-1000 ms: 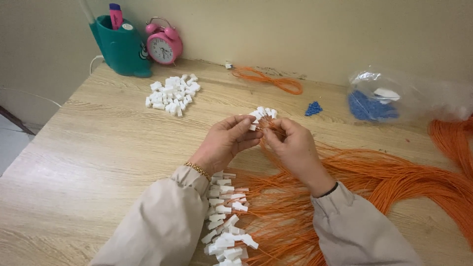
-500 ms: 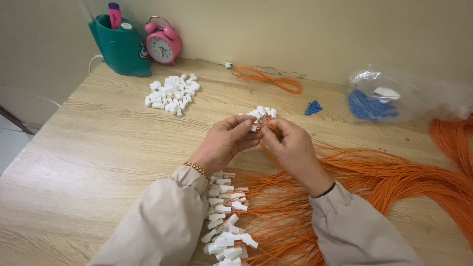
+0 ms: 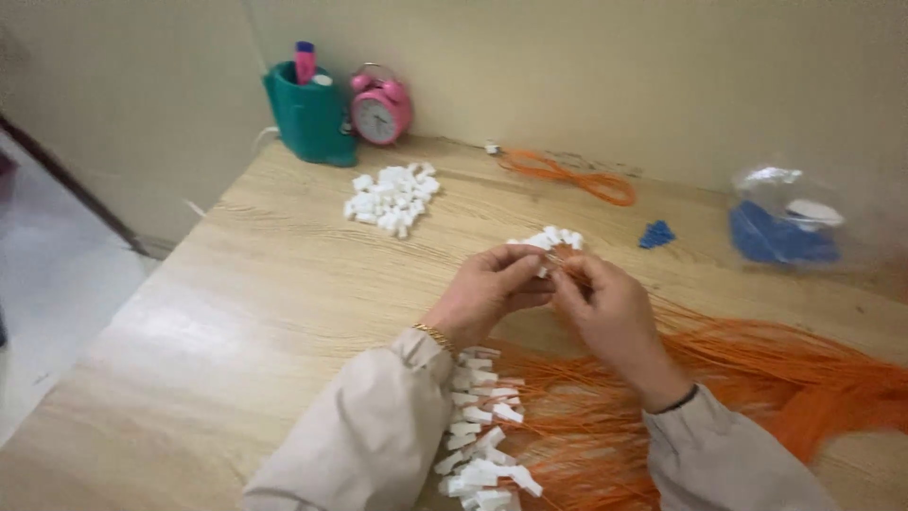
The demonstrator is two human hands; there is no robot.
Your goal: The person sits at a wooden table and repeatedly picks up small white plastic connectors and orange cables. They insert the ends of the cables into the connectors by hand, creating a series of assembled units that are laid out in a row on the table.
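Wood-grain tabletop (image 3: 236, 312) fills the frame, and I read it from the left. In the upper left I see a teal pen holder (image 3: 307, 118) against the wall, a pink alarm clock (image 3: 381, 109) just beside it, and below them a loose pile of white connectors (image 3: 392, 197). At centre, my left hand (image 3: 487, 293) has its fingers curled shut, pinching a small white connector (image 3: 541, 270); more white pieces (image 3: 549, 237) lie just behind it. Along the bottom centre a row of finished white connectors (image 3: 478, 426) lies on orange cables (image 3: 757, 378) by the left sleeve. My right hand (image 3: 610, 312) meets the left, its fingertips closed on an orange cable end at that connector. Farther right, I note a coiled orange cable (image 3: 567, 175) near the wall, small blue parts (image 3: 657, 234), and a clear bag of blue pieces (image 3: 780, 227) in the upper right.
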